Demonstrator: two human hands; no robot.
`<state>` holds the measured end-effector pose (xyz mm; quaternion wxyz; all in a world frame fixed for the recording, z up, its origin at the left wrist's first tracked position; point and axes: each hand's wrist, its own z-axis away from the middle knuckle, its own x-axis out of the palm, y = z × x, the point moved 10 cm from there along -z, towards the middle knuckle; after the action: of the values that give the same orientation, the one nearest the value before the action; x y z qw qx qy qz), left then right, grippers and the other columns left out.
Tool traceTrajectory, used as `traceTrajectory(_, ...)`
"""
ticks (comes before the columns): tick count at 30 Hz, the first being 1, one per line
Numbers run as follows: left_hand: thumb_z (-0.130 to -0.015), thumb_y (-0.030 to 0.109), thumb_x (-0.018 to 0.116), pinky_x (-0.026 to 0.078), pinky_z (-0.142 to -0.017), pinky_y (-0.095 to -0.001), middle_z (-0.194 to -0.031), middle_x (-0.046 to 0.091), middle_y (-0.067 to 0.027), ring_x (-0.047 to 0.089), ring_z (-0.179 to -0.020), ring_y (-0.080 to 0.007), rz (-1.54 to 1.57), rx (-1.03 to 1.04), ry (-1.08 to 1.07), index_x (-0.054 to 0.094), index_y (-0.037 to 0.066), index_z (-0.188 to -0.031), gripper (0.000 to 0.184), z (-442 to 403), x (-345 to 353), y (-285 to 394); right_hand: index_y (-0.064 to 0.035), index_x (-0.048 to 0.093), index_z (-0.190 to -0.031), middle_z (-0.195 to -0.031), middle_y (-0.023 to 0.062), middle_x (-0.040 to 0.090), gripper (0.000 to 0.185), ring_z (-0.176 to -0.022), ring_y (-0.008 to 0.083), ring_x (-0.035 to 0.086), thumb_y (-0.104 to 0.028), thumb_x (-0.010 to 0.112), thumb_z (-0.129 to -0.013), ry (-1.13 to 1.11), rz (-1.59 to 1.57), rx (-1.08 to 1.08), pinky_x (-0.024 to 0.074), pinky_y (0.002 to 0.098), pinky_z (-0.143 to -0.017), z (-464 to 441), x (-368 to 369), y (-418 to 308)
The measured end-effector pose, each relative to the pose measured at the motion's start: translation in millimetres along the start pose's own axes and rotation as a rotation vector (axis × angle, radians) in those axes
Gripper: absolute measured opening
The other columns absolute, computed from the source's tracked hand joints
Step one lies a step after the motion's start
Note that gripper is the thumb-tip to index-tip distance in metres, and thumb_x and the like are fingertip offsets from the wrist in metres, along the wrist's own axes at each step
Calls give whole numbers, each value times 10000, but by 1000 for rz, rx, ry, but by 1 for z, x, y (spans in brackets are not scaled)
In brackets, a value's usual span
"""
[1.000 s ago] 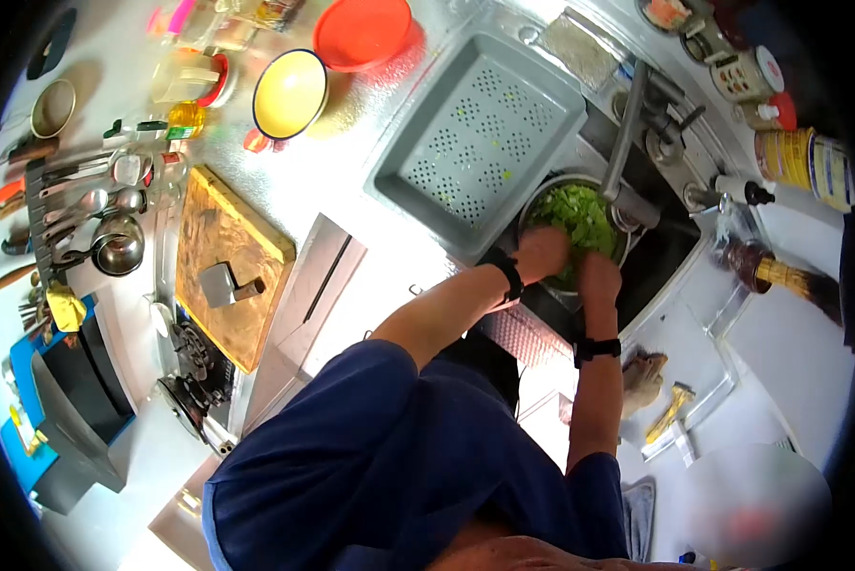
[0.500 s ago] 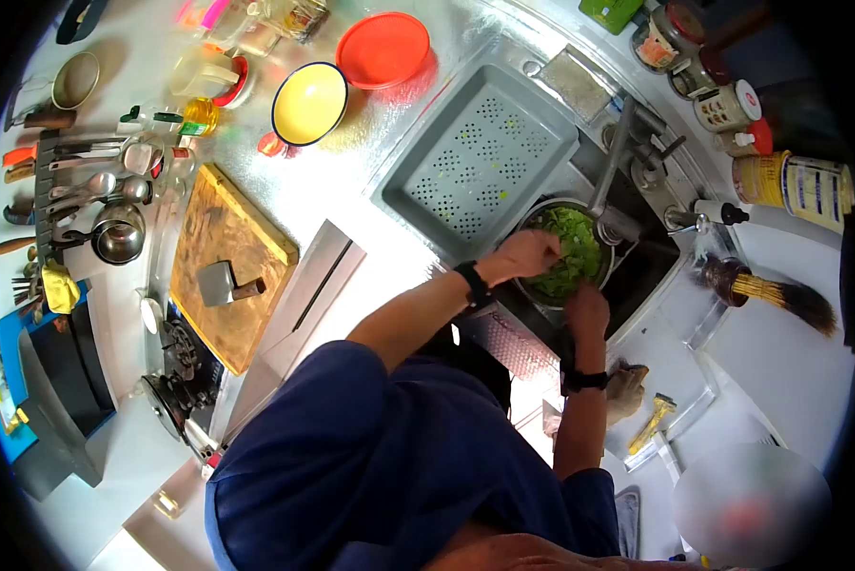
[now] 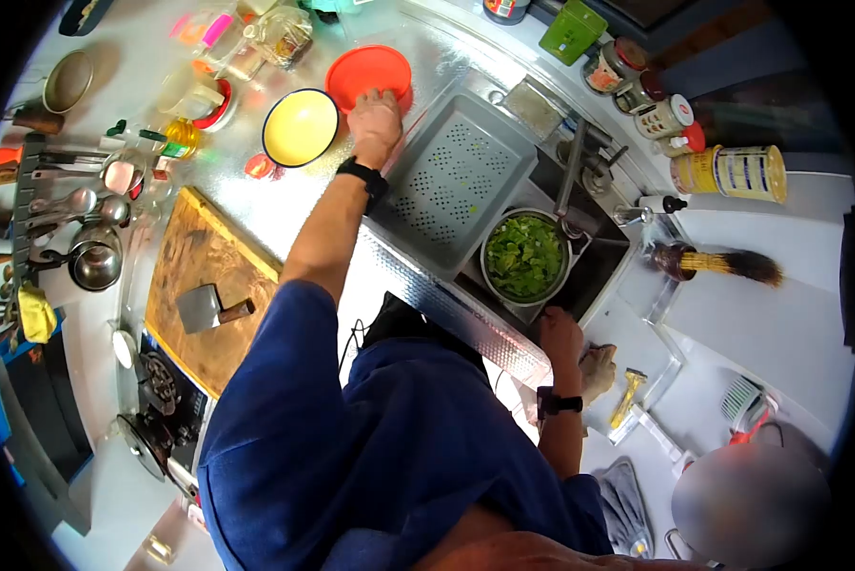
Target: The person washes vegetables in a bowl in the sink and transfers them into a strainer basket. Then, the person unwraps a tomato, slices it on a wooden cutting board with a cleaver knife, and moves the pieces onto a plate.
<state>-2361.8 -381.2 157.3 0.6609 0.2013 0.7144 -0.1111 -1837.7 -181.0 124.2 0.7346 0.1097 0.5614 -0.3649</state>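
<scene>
My left hand is at the near rim of a red plastic bowl, fingers curled over the edge. Beside that bowl stands a yellow enamel bowl with a dark rim. A round metal pot in the sink holds chopped green leaves. Close to its near side, by the sink edge, is my right hand; its fingertips are dark and partly hidden, so its grip is unclear. A grey perforated tray with a few green scraps lies over the sink's left part.
A cleaver rests on the wooden chopping board at left. The faucet reaches over the pot. Jars line the back right ledge, near a brush. Utensils hang at far left.
My left hand has left the greens in the pot and moved up and left to the red bowl. My right hand has drawn back slightly from the pot. The view has shifted.
</scene>
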Motion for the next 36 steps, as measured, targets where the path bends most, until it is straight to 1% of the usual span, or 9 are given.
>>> traceTrajectory(2,-942,189,476,552,-832,-409,-1177,652,-106,614,-1104,-311,-150,89,-166,674,120,-1143,290,-7,18,0,-97,665,-1049,-919,192,684,226,-850,400,669,-249,574,-907,11,38,55,540,512,-732,12,-4,-2)
traceTrajectory(6,-933,172,482,557,-829,-414,-1110,700,-91,634,-1077,-292,-154,157,-230,704,125,-1105,284,-11,21,7,-88,677,-1020,-885,185,690,209,-829,398,672,-240,615,-891,65,-32,116,542,503,-731,33,-24,-16)
traceTrajectory(11,-922,169,492,558,-819,-403,-1100,706,-93,650,-1048,-273,-105,191,-126,701,127,-1052,250,-11,18,8,-91,690,-1001,-929,185,700,194,-834,379,679,-230,624,-884,101,-27,152,551,468,-730,47,-24,-20)
traceTrajectory(13,-911,252,562,550,-819,-447,-1054,703,-125,660,-1015,-311,63,156,9,675,111,-1017,210,-12,0,2,-85,692,-1000,-934,183,702,196,-853,378,679,-225,626,-879,107,-47,138,549,467,-742,50,-21,-23)
traceTrajectory(17,-920,299,580,543,-812,-464,-1052,699,-127,664,-988,-329,93,159,-29,671,118,-1031,231,-13,-15,0,-82,690,-995,-929,181,702,194,-863,377,678,-222,634,-873,83,-38,141,548,471,-748,54,-15,-32)
traceTrajectory(22,-926,384,590,533,-811,-467,-1014,701,-130,673,-938,-338,140,234,80,677,114,-1038,305,-13,-51,6,-77,679,-988,-920,181,701,194,-852,381,678,-226,646,-869,94,-5,96,548,479,-735,52,-11,-43)
traceTrajectory(28,-910,465,595,542,-776,-483,-1002,718,-127,689,-936,-317,157,229,-88,691,135,-1034,365,-16,-18,3,-79,680,-1005,-887,194,691,204,-804,389,680,-220,663,-859,142,-37,49,552,488,-717,58,-7,-48)
traceTrajectory(29,-913,468,582,543,-744,-495,-934,722,-138,695,-884,-342,200,238,-27,696,136,-1005,362,-17,-15,1,-80,680,-1011,-883,197,690,211,-793,391,680,-218,669,-852,113,-22,74,552,489,-708,60,-5,-46)
traceTrajectory(36,-947,297,492,549,-682,-488,-855,713,-160,700,-797,-339,11,355,140,685,139,-950,250,-54,8,-17,-56,673,-1008,-914,220,695,261,-843,408,675,-243,676,-827,129,-25,142,547,502,-740,85,16,-21)
